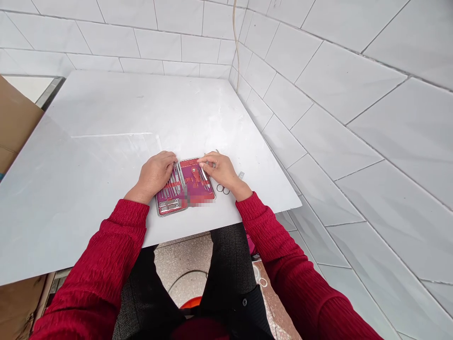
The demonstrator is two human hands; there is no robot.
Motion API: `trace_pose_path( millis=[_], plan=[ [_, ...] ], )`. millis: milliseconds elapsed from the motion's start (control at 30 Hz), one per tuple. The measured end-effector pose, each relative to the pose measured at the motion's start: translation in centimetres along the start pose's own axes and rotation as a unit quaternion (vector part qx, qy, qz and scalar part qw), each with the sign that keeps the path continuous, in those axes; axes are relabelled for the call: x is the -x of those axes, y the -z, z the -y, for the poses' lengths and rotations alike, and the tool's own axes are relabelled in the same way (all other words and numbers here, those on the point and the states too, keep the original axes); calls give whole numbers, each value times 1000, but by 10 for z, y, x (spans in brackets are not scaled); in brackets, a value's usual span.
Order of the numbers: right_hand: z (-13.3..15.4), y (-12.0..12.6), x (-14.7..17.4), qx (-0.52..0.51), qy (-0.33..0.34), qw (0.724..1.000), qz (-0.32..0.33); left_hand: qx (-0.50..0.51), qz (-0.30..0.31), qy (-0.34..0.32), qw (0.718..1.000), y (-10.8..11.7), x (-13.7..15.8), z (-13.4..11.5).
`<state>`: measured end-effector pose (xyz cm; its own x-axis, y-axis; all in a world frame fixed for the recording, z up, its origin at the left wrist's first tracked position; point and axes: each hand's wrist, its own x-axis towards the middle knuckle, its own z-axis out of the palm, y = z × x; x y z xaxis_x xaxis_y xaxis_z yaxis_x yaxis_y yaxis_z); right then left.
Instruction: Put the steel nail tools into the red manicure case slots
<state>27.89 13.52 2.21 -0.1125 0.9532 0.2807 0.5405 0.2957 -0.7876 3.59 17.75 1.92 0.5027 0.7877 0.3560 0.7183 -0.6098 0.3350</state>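
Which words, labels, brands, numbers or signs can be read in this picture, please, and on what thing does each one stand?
There is no readable text.
Open case: a pixelated patch covers its lower part; any print there cannot be read.
Nail clippers: too small to tell any marking.
Brown cardboard: no lettering visible.
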Motion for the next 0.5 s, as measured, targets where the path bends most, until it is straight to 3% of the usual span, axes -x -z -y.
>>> trace_pose_path(
  millis=[233,500],
  plan=[
    [0,-1,1,4,-26,1000,-7,-7,3,5,1000,1,0,0],
    [-9,11,8,-33,4,999,23,-1,-1,4,1000,-1,1,1]
  ],
)
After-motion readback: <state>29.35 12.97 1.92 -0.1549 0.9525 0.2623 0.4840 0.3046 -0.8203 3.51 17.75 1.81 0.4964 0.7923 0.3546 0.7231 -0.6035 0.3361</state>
